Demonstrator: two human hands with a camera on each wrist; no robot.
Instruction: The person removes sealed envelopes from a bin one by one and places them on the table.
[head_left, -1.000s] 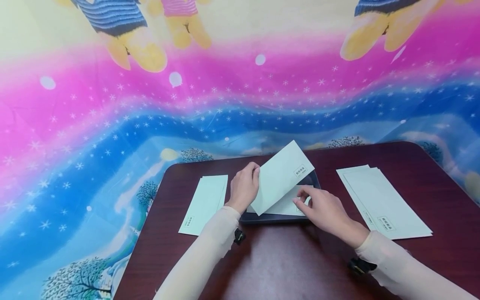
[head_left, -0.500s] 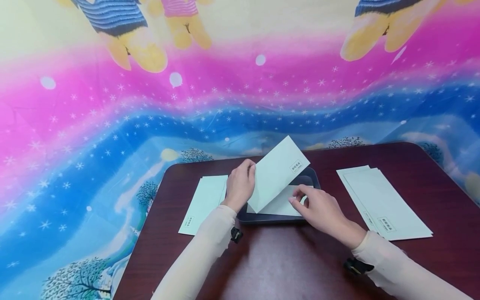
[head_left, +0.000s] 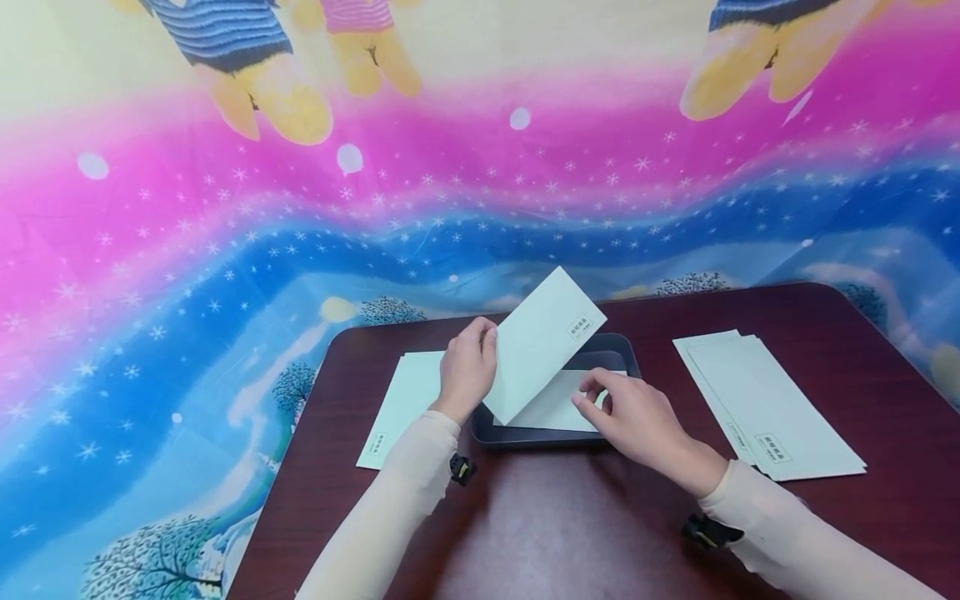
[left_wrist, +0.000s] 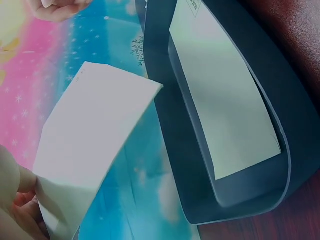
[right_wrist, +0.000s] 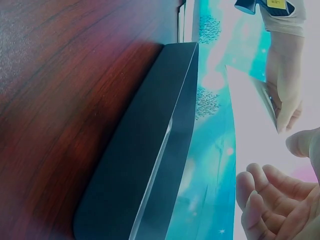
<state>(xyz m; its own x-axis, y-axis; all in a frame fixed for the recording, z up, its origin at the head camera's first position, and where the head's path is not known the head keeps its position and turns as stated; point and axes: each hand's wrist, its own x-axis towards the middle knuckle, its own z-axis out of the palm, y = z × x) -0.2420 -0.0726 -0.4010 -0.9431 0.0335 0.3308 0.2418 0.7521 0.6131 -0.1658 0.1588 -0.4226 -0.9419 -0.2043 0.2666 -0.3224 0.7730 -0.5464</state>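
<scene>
My left hand (head_left: 468, 367) pinches a white envelope (head_left: 543, 346) by its left end and holds it tilted above a dark tray (head_left: 540, 437). A small printed box marks the envelope's lower right corner. Inside the tray lies another envelope (left_wrist: 225, 110), flat on the bottom. Over the tray's right front side hovers my right hand (head_left: 641, 417), fingers loosely curled and thumb apart. The right wrist view shows nothing between that thumb and the fingers (right_wrist: 270, 200); the held envelope is behind them.
Left of the tray lie overlapping envelopes (head_left: 397, 400), partly covered by my left hand and sleeve. More overlapping envelopes (head_left: 772, 408) lie to the right. All stand on a dark red wooden table (head_left: 555, 517). A colourful printed cloth (head_left: 450, 167) hangs behind it.
My left hand has drifted left with the envelope, whose far corner has risen slightly. My right hand has shifted a little left. More of the tray's rim shows behind the envelope.
</scene>
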